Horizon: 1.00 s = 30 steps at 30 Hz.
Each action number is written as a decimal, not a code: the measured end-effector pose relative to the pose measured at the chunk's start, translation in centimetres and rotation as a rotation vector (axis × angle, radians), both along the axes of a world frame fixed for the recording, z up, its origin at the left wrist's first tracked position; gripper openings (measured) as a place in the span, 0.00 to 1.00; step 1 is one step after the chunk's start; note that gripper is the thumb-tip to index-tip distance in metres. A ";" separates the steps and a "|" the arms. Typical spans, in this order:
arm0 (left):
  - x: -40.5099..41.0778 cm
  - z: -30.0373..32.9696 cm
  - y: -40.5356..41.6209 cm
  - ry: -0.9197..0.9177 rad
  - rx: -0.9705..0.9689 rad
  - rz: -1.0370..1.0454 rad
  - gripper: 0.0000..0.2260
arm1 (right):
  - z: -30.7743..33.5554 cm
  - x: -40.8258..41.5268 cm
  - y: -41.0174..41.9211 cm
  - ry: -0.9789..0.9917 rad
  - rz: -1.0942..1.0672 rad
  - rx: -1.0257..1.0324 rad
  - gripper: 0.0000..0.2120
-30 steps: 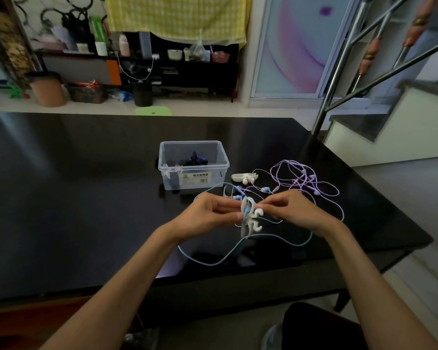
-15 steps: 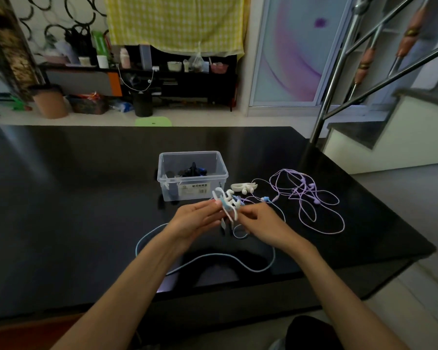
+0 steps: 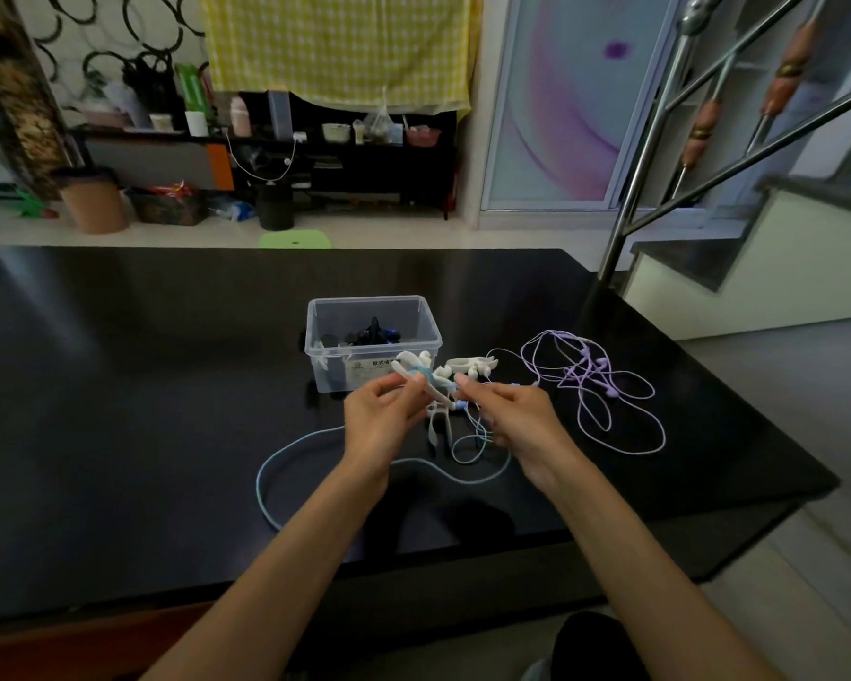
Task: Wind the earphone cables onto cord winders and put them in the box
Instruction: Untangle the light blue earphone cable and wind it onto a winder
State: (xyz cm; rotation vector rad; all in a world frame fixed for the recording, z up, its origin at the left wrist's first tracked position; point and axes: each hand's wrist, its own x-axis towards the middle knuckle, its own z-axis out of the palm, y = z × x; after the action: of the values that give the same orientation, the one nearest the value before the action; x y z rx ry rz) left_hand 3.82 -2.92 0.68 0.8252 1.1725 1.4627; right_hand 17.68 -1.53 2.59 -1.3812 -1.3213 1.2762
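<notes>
My left hand (image 3: 379, 420) pinches a white cord winder (image 3: 416, 368) just above the black table (image 3: 119, 385). A few turns of light blue earphone cable (image 3: 286, 452) wrap the winder. My right hand (image 3: 512, 420) pinches that cable close to the winder. The rest of the blue cable trails in a loop to the left and under my wrists. A second white winder (image 3: 470, 365) lies beside the clear plastic box (image 3: 372, 344), which holds a dark wound bundle (image 3: 374, 332). Purple earphones (image 3: 605, 385) lie tangled to the right.
The table's front edge is near my body and its right edge runs close to the purple cable. A steel stair railing (image 3: 630, 199) rises past the far right corner. Shelves and a green stool (image 3: 293, 238) stand beyond the table.
Both hands have shifted left toward the box with the winder. The blue cable's slack loop has swung out to the left on the table. The view has tilted down.
</notes>
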 end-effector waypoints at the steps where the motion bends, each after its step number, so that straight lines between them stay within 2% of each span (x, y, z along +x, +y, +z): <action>1: 0.1 -0.3 0.1 0.087 0.030 0.011 0.08 | 0.3 0.0 -0.1 -0.026 0.033 0.016 0.12; 4: -0.4 -0.8 0.4 0.326 0.052 -0.014 0.09 | 1.5 0.4 -0.5 -0.200 0.234 0.129 0.11; 7: -1.6 -0.9 0.5 0.510 0.021 -0.166 0.09 | 2.4 1.4 -0.5 -0.476 0.401 0.292 0.10; 9: -2.1 -0.8 0.4 0.590 0.011 -0.303 0.09 | 2.6 2.0 -0.3 -0.622 0.450 0.376 0.09; 11: -2.3 -0.6 0.2 0.610 0.011 -0.457 0.10 | 2.7 2.6 -0.1 -0.670 0.422 0.425 0.07; 14: -2.2 0.0 -0.3 0.632 0.012 -0.660 0.11 | 2.6 3.7 0.5 -0.669 0.345 0.450 0.04; 17: -2.2 0.6 -0.8 0.611 0.014 -0.784 0.13 | 2.7 4.9 0.7 -0.588 0.345 0.345 0.06; 22: -1.8 1.0 -0.9 0.464 0.002 -0.803 0.14 | 2.4 6.2 0.5 -0.456 0.376 0.192 0.10; 26: -1.6 1.1 -1.0 0.407 0.021 -0.814 0.15 | 1.9 6.1 0.7 -0.369 0.365 0.161 0.04; 30: -1.7 1.4 -1.1 0.343 0.089 -0.797 0.15 | 1.3 5.4 0.7 -0.240 0.373 0.089 0.06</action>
State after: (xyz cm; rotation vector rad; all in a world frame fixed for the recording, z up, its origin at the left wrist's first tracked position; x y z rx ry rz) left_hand 2.10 -4.04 2.12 1.4414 0.8559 0.7298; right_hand 23.08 -0.81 3.90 -1.2944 -1.8445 1.2984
